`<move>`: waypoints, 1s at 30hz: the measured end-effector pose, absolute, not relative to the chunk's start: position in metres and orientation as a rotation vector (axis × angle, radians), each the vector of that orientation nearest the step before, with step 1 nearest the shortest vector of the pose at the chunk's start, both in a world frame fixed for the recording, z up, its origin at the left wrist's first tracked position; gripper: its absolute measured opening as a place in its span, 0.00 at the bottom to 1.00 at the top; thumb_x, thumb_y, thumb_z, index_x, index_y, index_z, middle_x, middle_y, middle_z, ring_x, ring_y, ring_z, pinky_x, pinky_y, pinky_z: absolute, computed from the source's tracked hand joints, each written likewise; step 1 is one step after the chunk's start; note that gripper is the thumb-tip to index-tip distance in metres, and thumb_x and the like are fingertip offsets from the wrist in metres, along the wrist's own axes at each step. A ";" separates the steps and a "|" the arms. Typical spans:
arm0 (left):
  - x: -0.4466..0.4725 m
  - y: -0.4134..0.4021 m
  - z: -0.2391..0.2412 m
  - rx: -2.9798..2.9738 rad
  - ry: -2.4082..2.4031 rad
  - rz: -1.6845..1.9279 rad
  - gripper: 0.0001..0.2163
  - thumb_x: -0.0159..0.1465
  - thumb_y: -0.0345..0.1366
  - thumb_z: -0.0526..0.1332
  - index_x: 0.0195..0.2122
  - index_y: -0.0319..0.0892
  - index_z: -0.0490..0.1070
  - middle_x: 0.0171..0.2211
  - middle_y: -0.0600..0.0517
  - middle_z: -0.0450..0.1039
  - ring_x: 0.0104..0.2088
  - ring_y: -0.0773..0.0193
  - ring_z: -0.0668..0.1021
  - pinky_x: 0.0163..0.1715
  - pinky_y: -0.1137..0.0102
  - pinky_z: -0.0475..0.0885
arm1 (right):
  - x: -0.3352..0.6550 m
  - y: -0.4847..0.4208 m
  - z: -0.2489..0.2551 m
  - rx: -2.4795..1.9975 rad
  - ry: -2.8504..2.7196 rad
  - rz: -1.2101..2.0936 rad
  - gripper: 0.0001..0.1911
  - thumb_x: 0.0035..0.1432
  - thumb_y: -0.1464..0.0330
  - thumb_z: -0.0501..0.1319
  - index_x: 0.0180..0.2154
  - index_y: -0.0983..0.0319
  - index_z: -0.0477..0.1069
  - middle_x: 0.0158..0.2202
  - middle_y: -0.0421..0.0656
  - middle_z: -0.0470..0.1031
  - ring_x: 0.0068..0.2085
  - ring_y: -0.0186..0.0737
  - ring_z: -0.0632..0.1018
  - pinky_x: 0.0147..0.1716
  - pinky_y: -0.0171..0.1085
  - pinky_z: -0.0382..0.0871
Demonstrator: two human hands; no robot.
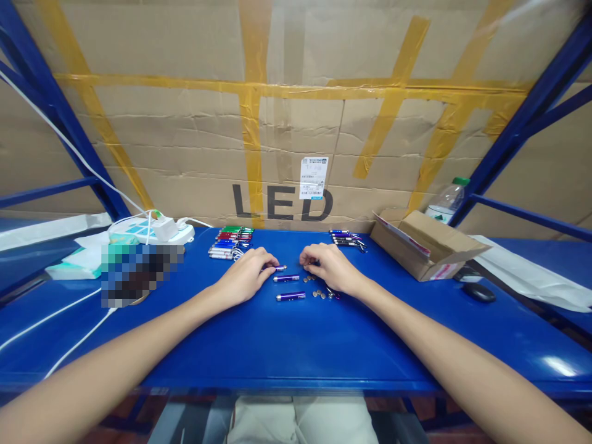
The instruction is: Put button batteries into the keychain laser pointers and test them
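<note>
My left hand (252,274) is closed on a small purple mini flashlight (280,268) that lies low over the blue table, its end pointing right. Two more purple mini flashlights (287,279) (291,296) lie side by side just in front of it. Across a small gap, my right hand (329,265) has its fingertips pinched together; whatever they hold is hidden or too small to name. Below it are several button cells (319,294) in small groups. A little part with a metal clip (332,293) lies partly under the right wrist.
Rows of colored mini flashlights (231,237) lie back left, with purple and black ones (346,238) back right. An open cardboard box (425,243), a bottle (446,200) and a black mouse (478,292) stand right. A power strip (178,233) with white cables is left.
</note>
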State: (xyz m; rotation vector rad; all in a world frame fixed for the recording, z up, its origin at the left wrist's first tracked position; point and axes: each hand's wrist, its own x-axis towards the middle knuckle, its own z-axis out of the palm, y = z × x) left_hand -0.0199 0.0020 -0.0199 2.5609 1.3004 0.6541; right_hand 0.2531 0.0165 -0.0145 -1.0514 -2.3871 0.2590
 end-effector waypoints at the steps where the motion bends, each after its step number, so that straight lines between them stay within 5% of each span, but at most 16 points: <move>1: -0.020 0.002 -0.020 2.562 1.303 0.652 0.11 0.76 0.38 0.59 0.50 0.45 0.80 0.48 0.46 0.79 0.51 0.51 0.79 0.55 0.57 0.73 | 0.253 0.016 -0.014 -1.037 -2.397 0.274 0.10 0.62 0.81 0.65 0.38 0.59 0.76 0.38 0.40 0.81 0.41 0.42 0.77 0.45 0.39 0.64; 7: -0.020 0.001 -0.019 2.576 1.287 0.647 0.11 0.76 0.37 0.58 0.50 0.45 0.81 0.48 0.46 0.79 0.50 0.52 0.79 0.55 0.57 0.73 | 0.253 0.013 -0.011 -1.012 -2.414 0.285 0.07 0.68 0.76 0.64 0.41 0.59 0.78 0.40 0.43 0.82 0.43 0.44 0.78 0.47 0.42 0.67; 15: -0.020 0.002 -0.019 2.600 1.285 0.610 0.13 0.77 0.38 0.57 0.52 0.46 0.81 0.49 0.46 0.79 0.51 0.51 0.79 0.57 0.57 0.72 | 0.249 0.004 -0.012 -1.022 -2.603 0.229 0.24 0.77 0.72 0.52 0.63 0.47 0.77 0.67 0.45 0.75 0.60 0.57 0.70 0.58 0.59 0.62; 22: -0.020 0.003 -0.017 2.587 1.333 0.595 0.13 0.77 0.38 0.57 0.52 0.45 0.82 0.49 0.46 0.79 0.51 0.51 0.78 0.57 0.56 0.72 | 0.254 0.009 -0.011 -0.999 -2.534 0.163 0.12 0.75 0.68 0.59 0.47 0.55 0.83 0.55 0.47 0.83 0.54 0.53 0.74 0.57 0.54 0.61; 30: -0.021 0.003 -0.019 2.590 1.316 0.620 0.12 0.77 0.38 0.57 0.51 0.46 0.81 0.49 0.46 0.79 0.50 0.51 0.79 0.56 0.57 0.72 | 0.255 0.014 -0.014 -0.923 -2.570 0.238 0.11 0.73 0.70 0.62 0.51 0.53 0.82 0.52 0.43 0.85 0.52 0.49 0.77 0.56 0.49 0.62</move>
